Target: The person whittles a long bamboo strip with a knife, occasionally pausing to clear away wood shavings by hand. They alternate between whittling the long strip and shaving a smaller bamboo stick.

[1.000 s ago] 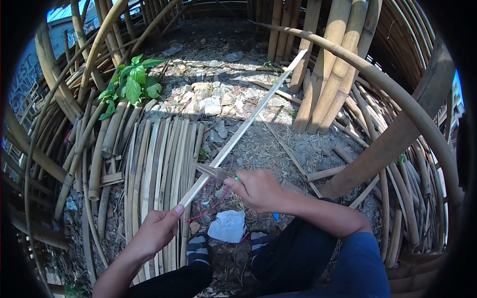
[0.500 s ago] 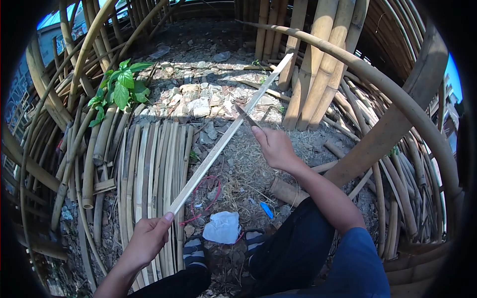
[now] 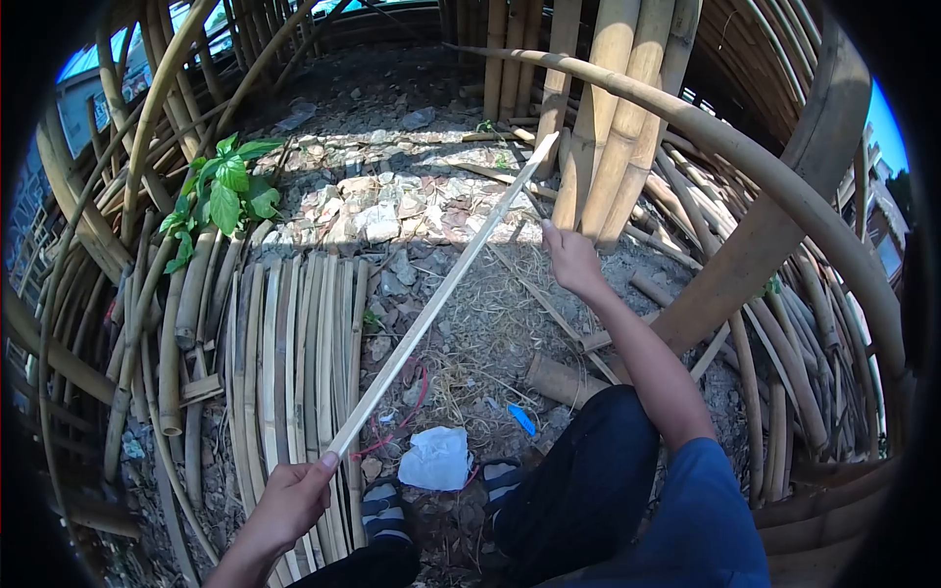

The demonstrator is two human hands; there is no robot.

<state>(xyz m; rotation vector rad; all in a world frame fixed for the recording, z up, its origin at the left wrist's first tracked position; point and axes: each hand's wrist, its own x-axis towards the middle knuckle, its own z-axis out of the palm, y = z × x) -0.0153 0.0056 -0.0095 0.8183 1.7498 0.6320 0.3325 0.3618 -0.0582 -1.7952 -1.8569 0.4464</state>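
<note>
My left hand (image 3: 294,502) is closed around the near end of a long, pale bamboo strip (image 3: 431,312), thumb along its top. The strip slants up and away to the right, its far end close to the standing bamboo poles. My right hand (image 3: 571,261) is closed on a knife (image 3: 534,203), its dark blade pointing up and left beside the far part of the strip. The handle is hidden in my fist. Below that hand, a thin sliver of bamboo (image 3: 549,312) runs diagonally down to the right.
Split bamboo slats (image 3: 294,363) lie side by side at left, near a leafy green plant (image 3: 225,184). Thick bamboo poles (image 3: 618,118) stand at back right, and a curved pole (image 3: 725,142) arches across. A white crumpled sheet (image 3: 435,459) and a blue scrap (image 3: 521,419) lie by my feet.
My right hand and the knife have moved right, away from the strip. The strip's far end has dipped slightly. A thin sliver now shows below my right hand.
</note>
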